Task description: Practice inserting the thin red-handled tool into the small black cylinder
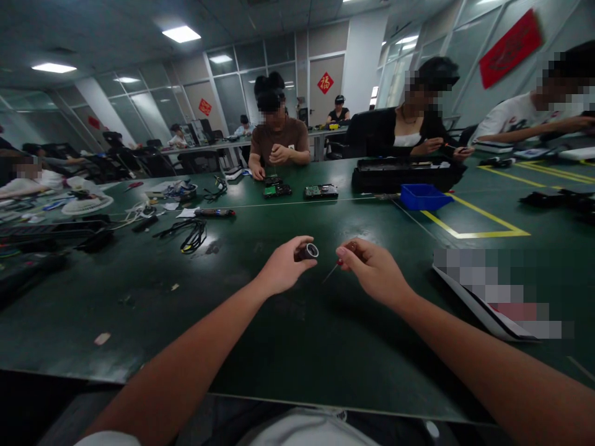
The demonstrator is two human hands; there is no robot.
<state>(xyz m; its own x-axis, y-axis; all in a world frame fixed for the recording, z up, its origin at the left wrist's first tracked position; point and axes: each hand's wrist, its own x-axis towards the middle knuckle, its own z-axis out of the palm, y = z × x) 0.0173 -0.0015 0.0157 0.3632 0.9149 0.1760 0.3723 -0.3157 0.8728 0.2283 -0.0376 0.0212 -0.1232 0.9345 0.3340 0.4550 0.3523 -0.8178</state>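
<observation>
My left hand (284,265) is closed around a small dark cylindrical part (310,250) with a pale ring at its open end, which looks like a lens barrel. That ringed end points toward my right hand (372,266). Between the thumb and fingers of the right hand is a screwdriver (331,271), its thin shaft slanting down to the left and its reddish handle mostly covered by the fingers. Both hands are above the green table (279,334), a short gap apart; the screwdriver does not touch the part.
Black cables (188,235) and a dark pen-like tool (214,212) lie left of centre. Circuit-board devices (320,191) sit before a co-worker (279,133). A blue bin (424,197) stands beyond my right hand, and a blurred booklet (493,297) lies at the right.
</observation>
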